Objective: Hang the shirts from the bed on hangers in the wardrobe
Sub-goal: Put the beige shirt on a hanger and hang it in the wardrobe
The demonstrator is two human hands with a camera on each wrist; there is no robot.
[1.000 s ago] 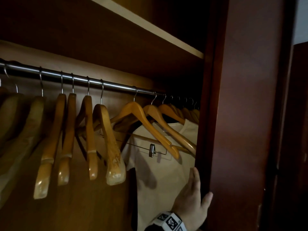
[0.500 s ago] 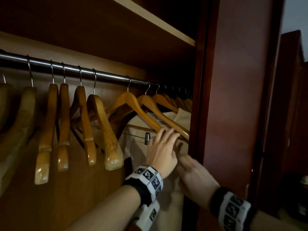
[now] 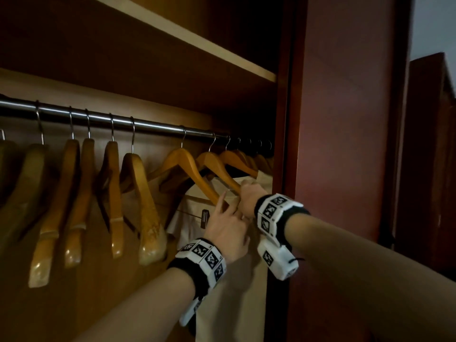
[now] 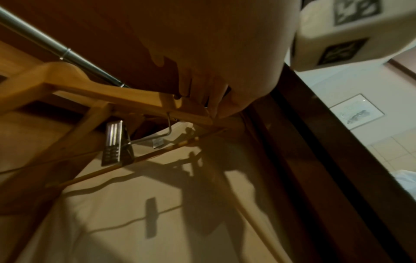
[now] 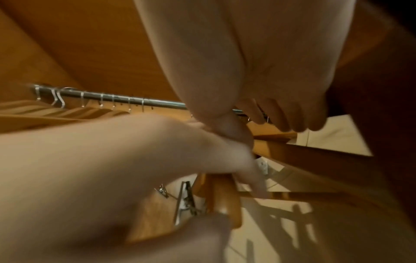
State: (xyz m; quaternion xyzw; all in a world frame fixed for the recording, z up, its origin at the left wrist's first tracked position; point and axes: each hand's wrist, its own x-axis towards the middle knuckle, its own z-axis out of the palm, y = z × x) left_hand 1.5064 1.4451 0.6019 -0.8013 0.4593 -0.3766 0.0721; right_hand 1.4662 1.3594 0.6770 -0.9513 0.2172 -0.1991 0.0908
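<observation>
A cream shirt [image 3: 232, 304] hangs at the right end of the steel rail [image 3: 153, 125]. In front of it hang two bare wooden hangers. My left hand [image 3: 223, 208] holds the lower end of the nearer hanger [image 3: 187, 166], fingers over its arm and thumb under it. A metal clip [image 3: 204, 218] dangles just left of that hand. My right hand [image 3: 245, 191] is curled over the arm of the second hanger [image 3: 214, 164], close above the left hand. The left wrist view shows the hanger [image 4: 90, 89], clip [image 4: 113, 142] and shirt [image 4: 135, 222] from below.
Several empty wooden hangers [image 3: 111, 193] fill the rail to the left. A shelf [image 3: 222, 53] runs above the rail. The dark red wardrobe side panel [image 3: 345, 144] stands right beside my right wrist.
A second ago only the right hand showed, low at the wardrobe's edge. Both hands have risen to the hangers; the right hand moved up past the left and curled over a hanger arm.
</observation>
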